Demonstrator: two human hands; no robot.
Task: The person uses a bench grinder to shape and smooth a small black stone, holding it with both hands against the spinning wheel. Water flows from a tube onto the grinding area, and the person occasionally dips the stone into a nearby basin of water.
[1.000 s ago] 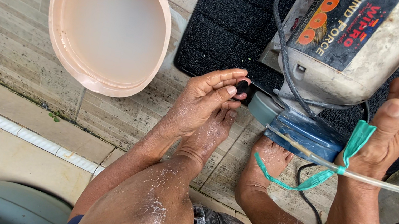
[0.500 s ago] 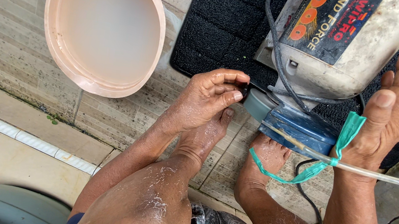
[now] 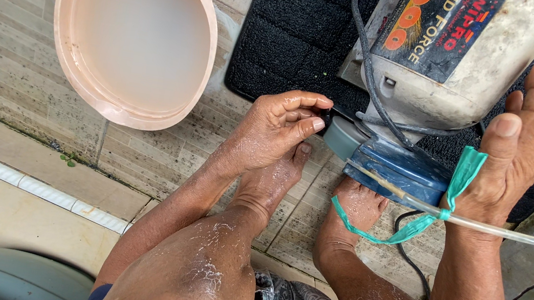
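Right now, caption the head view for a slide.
Left hand pinches a small black part at a grinder; right hand steadies it.

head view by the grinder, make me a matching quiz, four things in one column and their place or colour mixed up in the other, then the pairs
Things:
1. basin
2. mat
3. green strip
4. left hand

Descriptions:
a. tied round a clear tube
b. black, under the machine
c. peach, holding cloudy water
d. fingers curled at the grey disc on the machine's end

Pairs: 1-c, 2-b, 3-a, 4-d
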